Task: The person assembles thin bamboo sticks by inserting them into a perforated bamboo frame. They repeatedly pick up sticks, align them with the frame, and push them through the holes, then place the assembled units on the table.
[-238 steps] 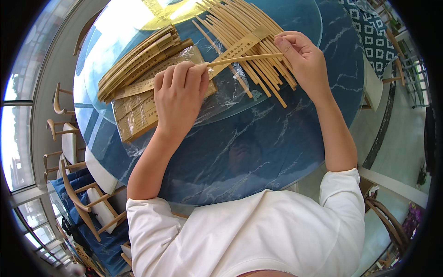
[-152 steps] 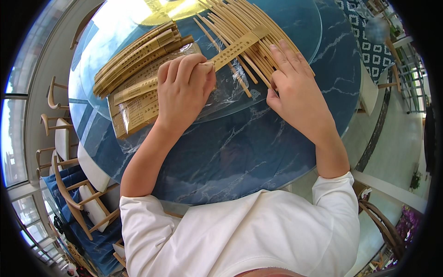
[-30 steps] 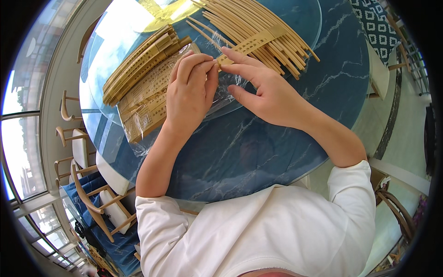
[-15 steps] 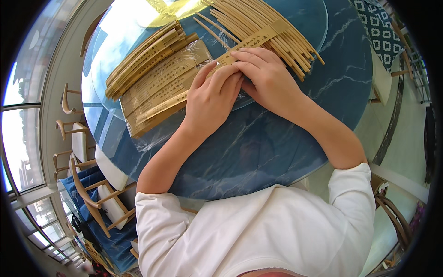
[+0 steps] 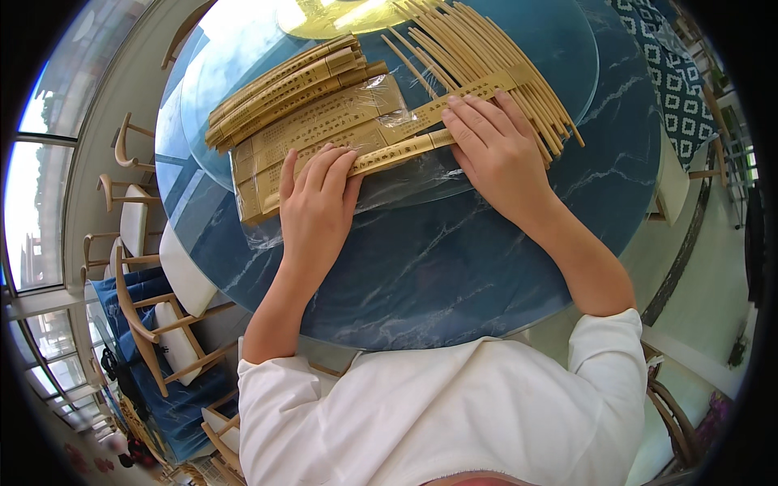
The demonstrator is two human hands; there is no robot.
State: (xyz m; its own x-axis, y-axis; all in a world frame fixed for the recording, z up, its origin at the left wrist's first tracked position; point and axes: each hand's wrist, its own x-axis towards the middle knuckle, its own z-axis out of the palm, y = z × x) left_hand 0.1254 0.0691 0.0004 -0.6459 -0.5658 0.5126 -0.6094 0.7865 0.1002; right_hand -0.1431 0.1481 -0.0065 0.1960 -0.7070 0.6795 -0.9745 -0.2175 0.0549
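A narrow brown paper chopstick sleeve (image 5: 397, 155) with dark print stretches between my two hands. My left hand (image 5: 314, 215) is closed on its left end, fingers bent over the paper. At the other end my right hand (image 5: 502, 154) presses down, its fingers close together and its thumb mostly hidden. Just beyond those fingertips a flat paper strip (image 5: 429, 115) reaches across the loose wooden chopsticks (image 5: 486, 57). Under and behind the held sleeve lies a stack of flat paper sleeves (image 5: 324, 121) in clear plastic. Several bulging sleeves (image 5: 284, 89) are piled along its far side.
The round blue marbled table (image 5: 405, 275) carries a glass turntable (image 5: 587, 49) and a yellow dish (image 5: 324, 18) at the far edge. Wooden chairs with pale seats (image 5: 174, 340) stand to the left. A patterned cloth (image 5: 668, 89) hangs at the far right.
My hands, close together before, have moved apart: the left toward the near left, the right slightly right. The sleeve between them now shows along its length.
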